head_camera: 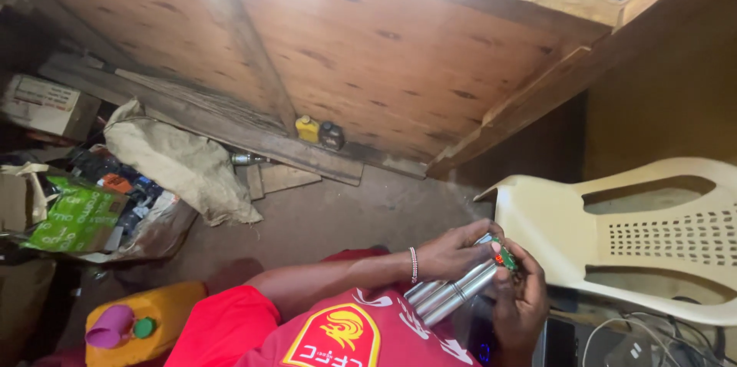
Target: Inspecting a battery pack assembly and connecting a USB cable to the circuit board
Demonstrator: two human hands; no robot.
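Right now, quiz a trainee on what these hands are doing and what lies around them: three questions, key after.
1. True or false: both the left hand and the right hand grip the bundle of silver cylinders.
2. The small circuit board at the bundle's end is: A) blue B) green with red C) white.
3. What stands just right of the hands?

Key: 1 true. 2 B. 3 a cream plastic chair.
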